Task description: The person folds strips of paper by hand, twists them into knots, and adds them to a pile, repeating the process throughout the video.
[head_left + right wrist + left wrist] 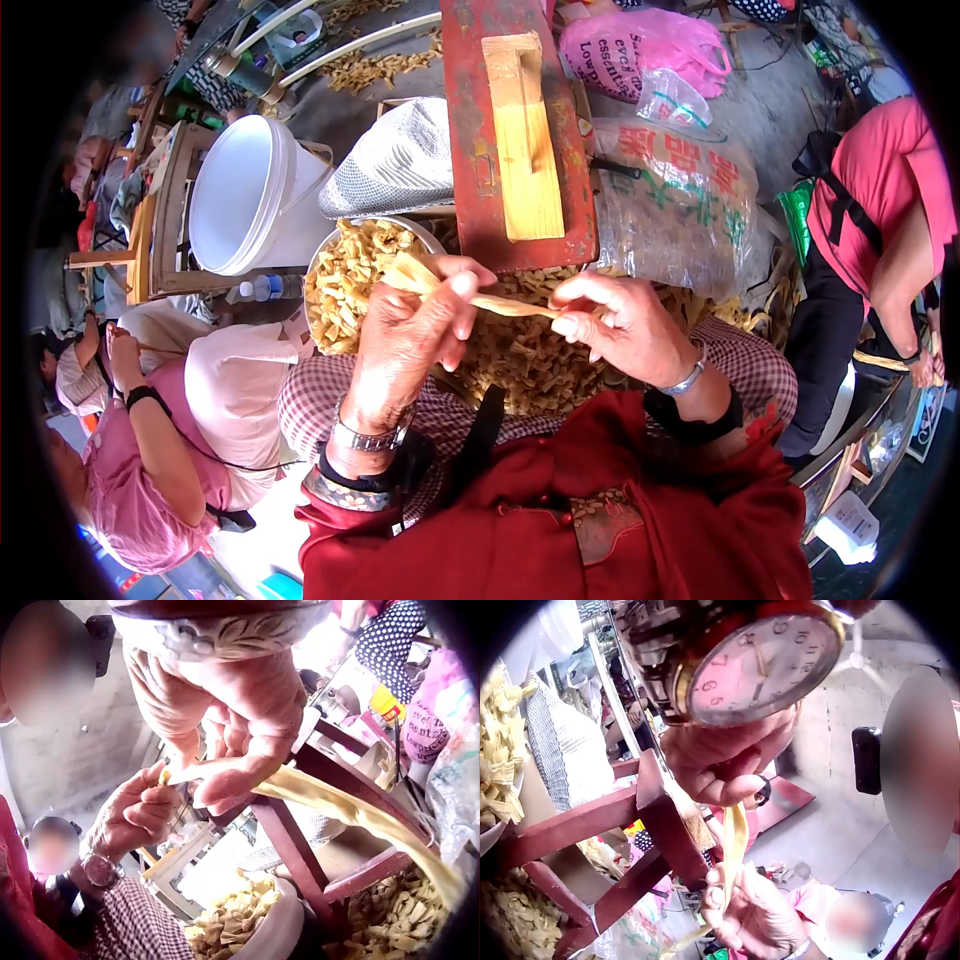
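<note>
Both hands work on a long pale yellow dried strip (512, 307) in front of the chest. My left hand (412, 325) pinches it between thumb and fingers, with a short fanned end sticking out beyond them. Opposite, my right hand (632, 328) pinches the strip's other side with thumb and fingertips. A length of strip (356, 811) trails past the right hand in the right wrist view. Beneath the hands lies a heap of short yellow pieces (510, 370). More such pieces (345, 285) fill a tub to the left.
A red wooden bench (475, 215) stands ahead, bearing a light wooden board (520, 140). Left of it are a white mesh sack (400, 160) and a large white bucket (235, 195). Right are a clear plastic sack (690, 210) and a pink bag (640, 50). People sit on both sides.
</note>
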`<state>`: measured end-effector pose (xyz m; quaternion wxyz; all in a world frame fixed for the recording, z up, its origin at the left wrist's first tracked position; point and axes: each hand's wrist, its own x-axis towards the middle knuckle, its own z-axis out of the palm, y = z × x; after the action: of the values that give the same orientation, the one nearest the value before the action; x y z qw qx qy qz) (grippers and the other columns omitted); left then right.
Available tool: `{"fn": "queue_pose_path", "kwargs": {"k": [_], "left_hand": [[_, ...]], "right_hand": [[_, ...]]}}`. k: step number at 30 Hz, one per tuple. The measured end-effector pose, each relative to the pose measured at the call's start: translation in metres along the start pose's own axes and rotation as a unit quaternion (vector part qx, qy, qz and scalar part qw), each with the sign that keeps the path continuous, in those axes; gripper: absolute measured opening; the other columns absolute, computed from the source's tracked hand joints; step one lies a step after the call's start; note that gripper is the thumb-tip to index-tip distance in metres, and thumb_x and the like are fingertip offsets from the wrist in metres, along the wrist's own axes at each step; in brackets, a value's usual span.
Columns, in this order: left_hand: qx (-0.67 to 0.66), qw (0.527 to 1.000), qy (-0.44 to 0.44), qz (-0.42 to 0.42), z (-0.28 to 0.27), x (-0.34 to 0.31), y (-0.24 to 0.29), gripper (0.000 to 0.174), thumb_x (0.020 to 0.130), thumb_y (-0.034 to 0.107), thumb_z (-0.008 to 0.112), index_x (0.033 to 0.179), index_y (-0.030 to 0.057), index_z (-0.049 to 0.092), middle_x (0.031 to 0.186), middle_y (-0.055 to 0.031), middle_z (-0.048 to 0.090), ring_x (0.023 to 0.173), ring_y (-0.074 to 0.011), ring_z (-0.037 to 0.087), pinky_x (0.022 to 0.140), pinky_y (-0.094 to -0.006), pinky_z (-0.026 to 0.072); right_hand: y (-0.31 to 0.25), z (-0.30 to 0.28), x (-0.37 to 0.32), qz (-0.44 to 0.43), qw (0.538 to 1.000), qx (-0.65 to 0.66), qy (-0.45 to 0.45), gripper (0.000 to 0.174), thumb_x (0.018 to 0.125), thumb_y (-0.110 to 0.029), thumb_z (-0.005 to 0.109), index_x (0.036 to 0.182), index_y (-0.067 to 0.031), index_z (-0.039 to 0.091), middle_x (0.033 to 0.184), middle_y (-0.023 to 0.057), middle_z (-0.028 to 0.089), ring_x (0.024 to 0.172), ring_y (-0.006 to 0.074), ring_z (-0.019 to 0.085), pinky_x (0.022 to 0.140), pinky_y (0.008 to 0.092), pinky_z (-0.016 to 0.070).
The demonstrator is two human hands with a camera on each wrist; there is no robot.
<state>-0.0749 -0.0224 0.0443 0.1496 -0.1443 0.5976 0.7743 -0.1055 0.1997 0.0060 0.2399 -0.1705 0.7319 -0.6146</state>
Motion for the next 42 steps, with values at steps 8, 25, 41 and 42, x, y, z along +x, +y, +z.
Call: {"fn": "queue_pose_path", "kwargs": {"k": [8,25,41,42], "left_hand": [[-0.151,0.986,-0.008,0.067,-0.007,0.003,0.012,0.011,0.09,0.008,0.055,0.091,-0.0026,0.058,0.061,-0.0032,0.05,0.041,-0.0055,0.036,0.037,-0.0197,0.0353],[0.181,0.963,0.07,0.185,0.015,0.114,0.029,0.011,0.089,0.011,0.059,0.083,0.0028,0.059,0.064,0.0005,0.056,0.048,-0.0064,0.049,0.044,-0.0214,0.041],[0.166,0.965,-0.17,-0.115,0.001,-0.005,-0.029,0.038,0.094,0.035,0.055,0.094,-0.0024,0.063,0.074,-0.0043,0.063,0.064,-0.0095,0.056,0.057,-0.0248,0.0472],[0.147,0.97,-0.159,-0.112,0.006,-0.006,-0.04,0.039,0.094,0.036,0.054,0.095,-0.0018,0.063,0.076,-0.0032,0.063,0.066,-0.0085,0.056,0.059,-0.0245,0.0478]], "right_hand": [[-0.017,-0.018,0.002,-0.139,0.983,-0.109,-0.047,0.02,0.092,-0.016,0.054,0.081,-0.0001,0.056,0.063,0.013,0.051,0.055,0.027,0.052,0.052,0.035,0.0402],[-0.019,-0.073,0.068,-0.154,0.867,-0.446,0.163,0.017,0.088,-0.019,0.055,0.082,-0.0033,0.055,0.068,0.0183,0.054,0.064,0.0389,0.054,0.055,0.0452,0.0407],[-0.023,0.047,-0.007,-0.343,0.922,-0.173,-0.039,0.005,0.082,-0.01,0.058,0.085,-0.0091,0.053,0.07,0.0046,0.056,0.057,0.0204,0.059,0.045,0.0319,0.0468],[-0.017,0.059,-0.009,-0.363,0.923,-0.125,-0.024,0.005,0.083,-0.011,0.057,0.083,-0.0083,0.052,0.071,0.0054,0.056,0.063,0.021,0.06,0.05,0.0323,0.0479]]}}
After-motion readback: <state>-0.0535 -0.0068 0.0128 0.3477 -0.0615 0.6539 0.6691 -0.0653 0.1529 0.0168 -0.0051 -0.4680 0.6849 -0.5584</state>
